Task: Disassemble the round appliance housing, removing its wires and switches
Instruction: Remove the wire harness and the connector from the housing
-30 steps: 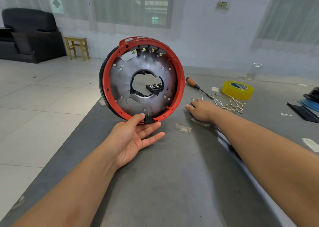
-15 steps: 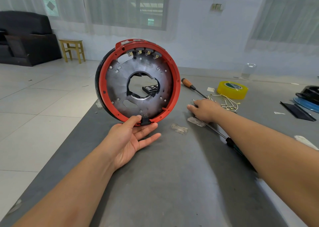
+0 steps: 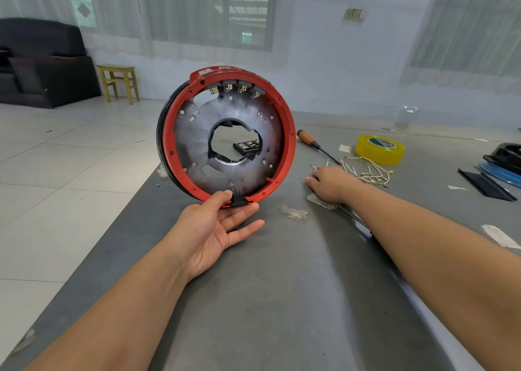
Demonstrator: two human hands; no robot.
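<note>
- Nearest: two bare forearms reaching out over the grey table [image 3: 282,300]; a tool shaft is lying under the right forearm, mostly hidden.
- Left hand [image 3: 214,229] is propping the round housing [image 3: 228,136] upright on its edge near the table's left side — thumb pressing the red rim at the bottom, by a small black clip [image 3: 239,199], while the other fingers are lying straight beneath it. A light support, not a clenched grasp.
- Right hand [image 3: 329,183] is resting palm-down on the table, well to the right of the housing, fingers flat and reaching toward the wire pile; it is not gripping anything that can be made out.
- Housing interior is looking stripped: bare grey metal plate, open centre hole, no wires running across it. Brass terminals [image 3: 235,89] are still sitting in a row under the top rim.
- Judgement: wire removal is largely done; the switch terminals and the bottom clip are likely what is left.
- Just beyond the right hand: pulled wires [image 3: 366,172] lying loose in a heap.
- Farther: wooden-handled screwdriver [image 3: 308,140], yellow tape roll [image 3: 379,149], black and blue parts [image 3: 504,162] at the right edge.
- Through the centre hole — a black bit case [image 3: 248,146] on the table behind.
</note>
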